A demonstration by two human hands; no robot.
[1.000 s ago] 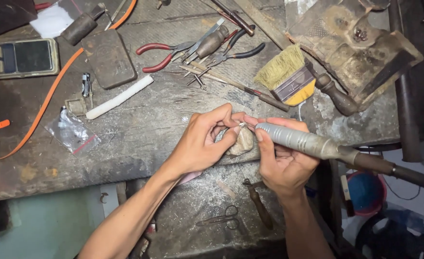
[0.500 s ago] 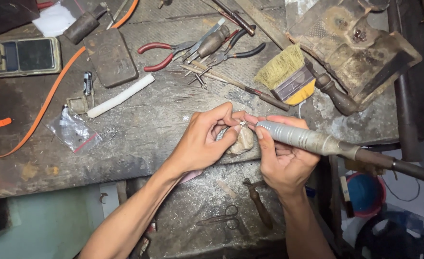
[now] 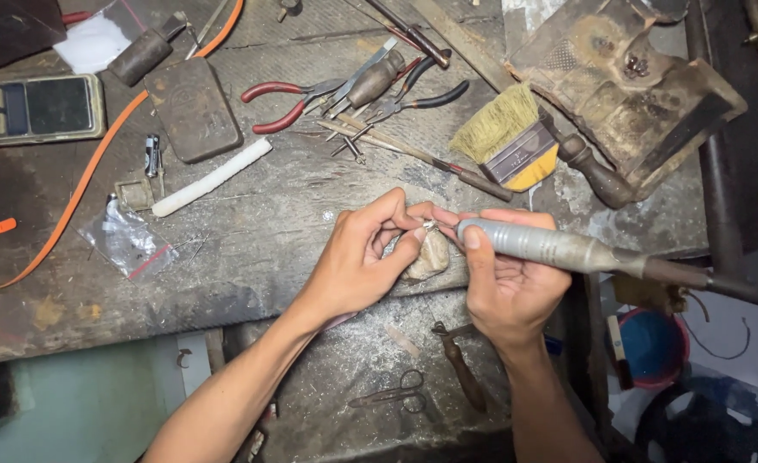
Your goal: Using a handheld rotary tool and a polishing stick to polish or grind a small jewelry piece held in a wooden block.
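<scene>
Grinding step: left hand (image 3: 357,261) pinches a small metal piece (image 3: 428,225) over the bench peg (image 3: 430,255), mid tabletop (image 3: 250,249) near edge. Right hand (image 3: 507,279) clamped on rotary handpiece (image 3: 550,247), tip touching the piece. Next probably needs steady light pressure.

Worn, scratched grey workbench (image 3: 250,257)
</scene>
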